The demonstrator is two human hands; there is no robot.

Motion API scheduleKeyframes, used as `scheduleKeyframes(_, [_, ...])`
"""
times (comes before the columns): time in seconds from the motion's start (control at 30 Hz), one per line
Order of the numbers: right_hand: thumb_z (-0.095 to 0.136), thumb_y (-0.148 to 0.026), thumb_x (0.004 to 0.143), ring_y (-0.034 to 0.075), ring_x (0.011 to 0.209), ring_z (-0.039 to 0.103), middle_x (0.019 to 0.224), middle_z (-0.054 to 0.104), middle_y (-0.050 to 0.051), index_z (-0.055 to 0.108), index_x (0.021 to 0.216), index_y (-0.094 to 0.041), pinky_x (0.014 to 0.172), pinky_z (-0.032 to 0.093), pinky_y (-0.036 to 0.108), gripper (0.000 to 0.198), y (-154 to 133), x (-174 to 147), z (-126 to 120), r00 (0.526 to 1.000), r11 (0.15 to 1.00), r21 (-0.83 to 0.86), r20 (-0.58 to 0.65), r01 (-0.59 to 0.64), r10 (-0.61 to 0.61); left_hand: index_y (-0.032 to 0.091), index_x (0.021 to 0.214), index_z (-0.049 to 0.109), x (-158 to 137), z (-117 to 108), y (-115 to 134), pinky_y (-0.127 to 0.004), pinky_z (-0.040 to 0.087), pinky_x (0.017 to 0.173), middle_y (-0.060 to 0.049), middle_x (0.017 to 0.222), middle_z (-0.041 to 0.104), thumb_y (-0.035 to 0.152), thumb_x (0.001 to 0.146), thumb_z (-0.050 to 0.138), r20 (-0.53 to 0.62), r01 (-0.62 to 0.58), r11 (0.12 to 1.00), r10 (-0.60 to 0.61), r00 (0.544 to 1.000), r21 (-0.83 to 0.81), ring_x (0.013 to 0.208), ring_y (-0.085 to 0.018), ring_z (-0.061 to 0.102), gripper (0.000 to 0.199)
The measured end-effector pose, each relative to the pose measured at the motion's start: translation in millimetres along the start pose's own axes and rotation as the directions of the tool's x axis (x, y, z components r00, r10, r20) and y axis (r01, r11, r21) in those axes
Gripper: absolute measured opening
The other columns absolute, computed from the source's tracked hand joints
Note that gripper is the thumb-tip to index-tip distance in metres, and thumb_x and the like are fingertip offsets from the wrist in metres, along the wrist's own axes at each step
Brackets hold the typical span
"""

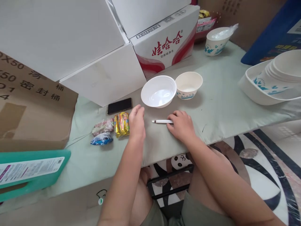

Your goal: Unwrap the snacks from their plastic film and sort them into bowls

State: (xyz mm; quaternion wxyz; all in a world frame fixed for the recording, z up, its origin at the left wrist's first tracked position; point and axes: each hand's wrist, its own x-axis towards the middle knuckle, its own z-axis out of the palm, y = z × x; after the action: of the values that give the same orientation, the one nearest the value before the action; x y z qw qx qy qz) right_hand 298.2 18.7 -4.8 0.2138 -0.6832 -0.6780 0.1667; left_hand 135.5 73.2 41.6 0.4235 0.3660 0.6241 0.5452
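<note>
My right hand [181, 125] rests on the table with its fingers curled over one end of a slim white pen-like tool [161, 121]. The tool lies flat and points left, with a dark band near its tip; its exact kind is unclear. My left hand [137, 123] stands on its edge to the left of the tool, fingers close together and nothing visible in them. Touching or nearly touching its outer side is a gold-wrapped snack pack [121, 125]. Beyond both hands sit a white bowl [158, 91] and a paper bowl with a blue pattern [188, 86].
Left of the snack pack are a pink-white wrapped packet [102, 126], a blue packet [102, 139] and a phone [119, 105]. White boxes [103, 73] and a red-and-white carton [166, 42] line the back. Stacked paper bowls [272, 80] stand in a white tub [258, 94] at right.
</note>
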Motion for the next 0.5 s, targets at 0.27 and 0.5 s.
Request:
scheduleKeyframes(0.27, [0.054,-0.027,0.095,0.031,0.111,0.060,0.120,0.071,0.010,0.075,0.103,-0.024,0.091,0.042,0.046,0.022,-15,-5,13,0.996,0.992,0.090,-0.018,0.089,-0.088,0.022,0.107,0.071,7,-84,-17,-0.055,0.039,0.114,-0.014,0.121,0.058,0.025,0.076,0.072,-0.043,-0.213,0.570,0.401,0.915,0.794,0.125,-0.034,0.053,0.032])
scheduleKeyframes(0.5, [0.052,-0.029,0.094,0.031,0.102,0.065,0.109,0.074,0.011,0.070,0.099,-0.021,0.086,0.045,0.043,0.021,-46,-4,41,0.966,0.948,0.194,-0.103,0.253,-0.237,0.028,0.121,0.066,10,-100,-40,-0.064,0.041,0.106,-0.016,0.136,0.051,0.019,0.071,0.075,0.013,-0.158,0.442,0.313,0.950,0.883,0.130,-0.044,0.048,0.051])
